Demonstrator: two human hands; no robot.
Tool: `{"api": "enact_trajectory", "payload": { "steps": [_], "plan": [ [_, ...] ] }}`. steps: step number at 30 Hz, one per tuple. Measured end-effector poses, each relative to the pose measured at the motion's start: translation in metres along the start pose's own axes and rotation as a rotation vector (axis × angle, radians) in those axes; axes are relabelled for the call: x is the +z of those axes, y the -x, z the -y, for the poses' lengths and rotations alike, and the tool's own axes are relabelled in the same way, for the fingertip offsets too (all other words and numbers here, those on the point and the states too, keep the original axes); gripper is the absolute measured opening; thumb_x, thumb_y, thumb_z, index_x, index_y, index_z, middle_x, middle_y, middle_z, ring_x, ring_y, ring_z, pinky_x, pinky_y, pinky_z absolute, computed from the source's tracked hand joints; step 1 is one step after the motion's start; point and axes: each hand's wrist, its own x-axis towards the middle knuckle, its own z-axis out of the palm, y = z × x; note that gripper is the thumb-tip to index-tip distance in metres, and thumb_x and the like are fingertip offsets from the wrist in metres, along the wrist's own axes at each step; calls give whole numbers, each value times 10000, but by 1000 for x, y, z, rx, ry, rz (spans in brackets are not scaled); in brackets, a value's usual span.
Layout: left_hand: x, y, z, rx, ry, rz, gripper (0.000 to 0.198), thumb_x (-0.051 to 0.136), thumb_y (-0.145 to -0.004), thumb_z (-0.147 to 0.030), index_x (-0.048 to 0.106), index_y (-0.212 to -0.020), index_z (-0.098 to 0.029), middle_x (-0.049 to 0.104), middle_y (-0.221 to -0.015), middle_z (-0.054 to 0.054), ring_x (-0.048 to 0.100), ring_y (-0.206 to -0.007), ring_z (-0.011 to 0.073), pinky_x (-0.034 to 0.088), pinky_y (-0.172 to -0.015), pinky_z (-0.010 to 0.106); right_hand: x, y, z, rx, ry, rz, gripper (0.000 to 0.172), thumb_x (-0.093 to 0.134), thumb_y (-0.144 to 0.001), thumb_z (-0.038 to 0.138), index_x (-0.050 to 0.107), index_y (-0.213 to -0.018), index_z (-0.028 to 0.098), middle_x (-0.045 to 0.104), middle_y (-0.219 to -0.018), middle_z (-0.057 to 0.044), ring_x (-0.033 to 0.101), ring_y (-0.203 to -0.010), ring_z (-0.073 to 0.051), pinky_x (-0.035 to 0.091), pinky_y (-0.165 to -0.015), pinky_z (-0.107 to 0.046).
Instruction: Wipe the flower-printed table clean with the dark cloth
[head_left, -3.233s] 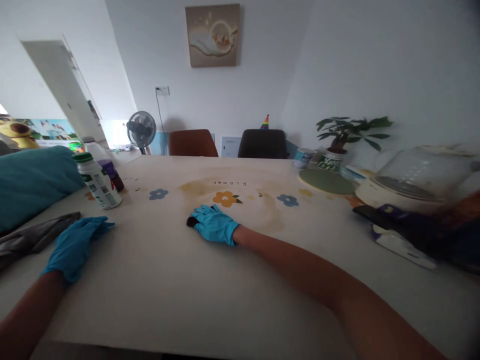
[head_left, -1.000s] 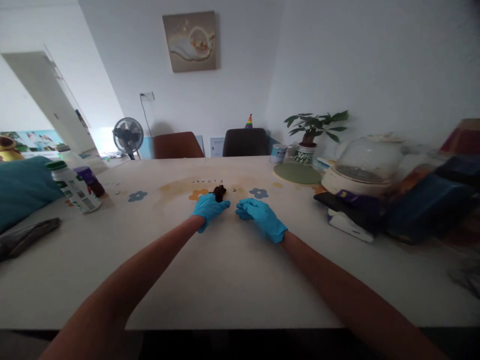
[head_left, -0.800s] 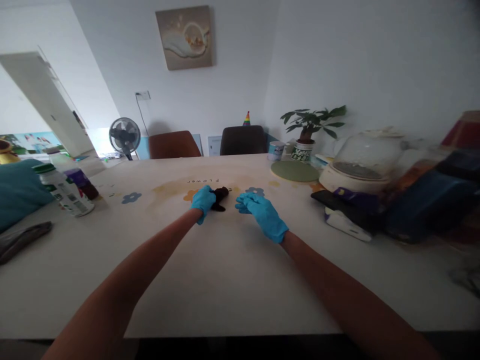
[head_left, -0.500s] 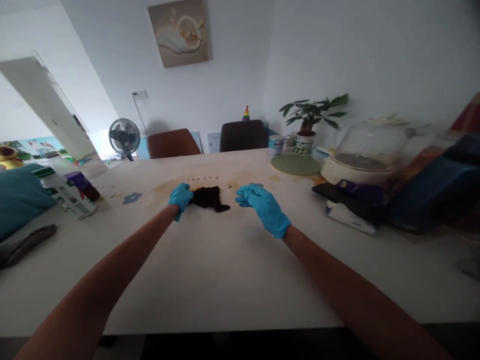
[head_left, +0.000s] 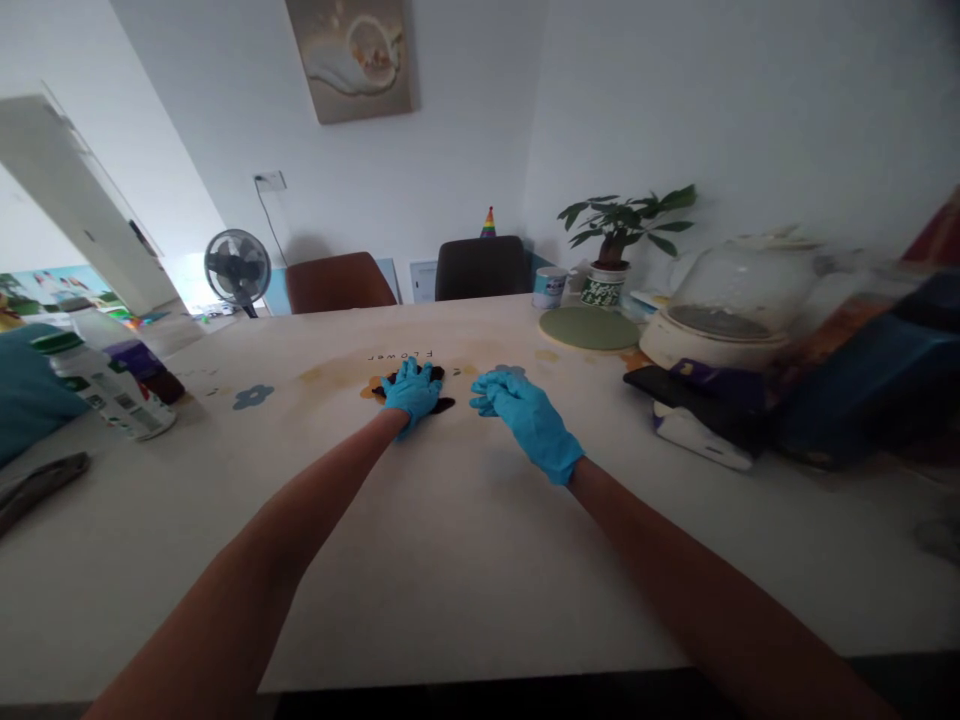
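Both my hands wear blue gloves and rest on a cream tablecloth printed with flowers. My left hand lies flat, fingers spread, pressing down on a small dark cloth; only the cloth's edges show around the glove. My right hand rests on the table just to the right of the cloth, fingers loosely together and slightly curled, holding nothing.
A white bottle with a green cap and a dark purple jar stand at the left. A green round mat, potted plant, glass-lidded cooker and dark boxes crowd the right. Two chairs stand behind the table.
The dark cloth passed from my right hand to my left, which spread it leftward and now presses flat on top of it. My right hand has stayed beside it.
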Motion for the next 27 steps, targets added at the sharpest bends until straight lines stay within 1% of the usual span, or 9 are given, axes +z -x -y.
{"api": "enact_trajectory", "payload": {
  "steps": [4, 8, 11, 14, 17, 20, 22, 25, 27],
  "plan": [
    [-1, -38, 15, 99, -47, -21, 719, 412, -1078, -481, 372, -1724, -168, 224, -1838, 229, 228, -1703, 413, 232, -1343, 683, -4, 0, 4, -22, 6, -10, 363, 805, -872, 545, 770, -1049, 229, 805, -1247, -146, 799, -1070, -319, 639, -1037, -595],
    [-4, -71, 25, 204, -55, -25, 659, 536, -1053, -425, 462, -1672, -210, 404, -1768, 207, 406, -1631, 370, 318, -1337, 556, -10, 2, 16, -66, 34, -48, 355, 794, -889, 532, 769, -1076, 231, 790, -1297, -142, 799, -1091, -320, 630, -1052, -594],
    [-7, -86, 27, 286, -50, -24, 638, 615, -1025, -385, 517, -1637, -236, 467, -1733, 172, 485, -1579, 338, 355, -1326, 482, -14, 4, 26, -78, 53, -80, 356, 777, -908, 519, 764, -1117, 231, 794, -1301, -138, 795, -1102, -310, 632, -1054, -576],
    [-9, -88, 28, 366, -33, -15, 610, 615, -1027, -342, 549, -1622, -229, 477, -1734, 146, 488, -1579, 305, 335, -1340, 419, -16, 6, 34, -97, 78, -103, 350, 751, -936, 509, 752, -1146, 229, 801, -1293, -135, 792, -1102, -295, 636, -1047, -550],
    [-9, -76, 28, 431, -15, -3, 602, 613, -1025, -325, 560, -1621, -257, 460, -1757, 108, 420, -1631, 285, 277, -1371, 409, -15, 8, 37, -104, 94, -106, 356, 724, -957, 525, 747, -1153, 229, 801, -1287, -134, 794, -1077, -287, 640, -1031, -542],
    [-8, -53, 29, 501, 4, 30, 613, 629, -1013, -339, 562, -1621, -302, 454, -1767, 64, 365, -1664, 263, 240, -1384, 409, -14, 8, 35, -86, 115, -89, 362, 727, -954, 542, 756, -1148, 238, 799, -1277, -131, 797, -1053, -294, 644, -1018, -550],
    [-7, -30, 29, 533, 25, 55, 657, 642, -1005, -366, 527, -1648, -294, 435, -1777, 66, 344, -1675, 263, 226, -1388, 419, -14, 7, 33, -79, 126, -83, 353, 737, -942, 536, 760, -1133, 240, 801, -1268, -131, 799, -1037, -294, 648, -1011, -547],
    [-6, 11, 32, 557, 39, 76, 731, 653, -999, -410, 469, -1686, -242, 378, -1802, 96, 322, -1684, 277, 205, -1394, 425, -16, 5, 29, -73, 125, -88, 330, 750, -921, 516, 761, -1100, 239, 811, -1259, -126, 802, -998, -278, 662, -986, -524],
    [-7, 41, 36, 594, 47, 90, 697, 614, -1023, -446, 483, -1678, -249, 368, -1806, 86, 310, -1689, 271, 196, -1398, 424, -18, 2, 26, -67, 112, -97, 319, 763, -902, 498, 759, -1083, 236, 817, -1250, -124, 801, -976, -271, 669, -969, -514]
  ]
}}
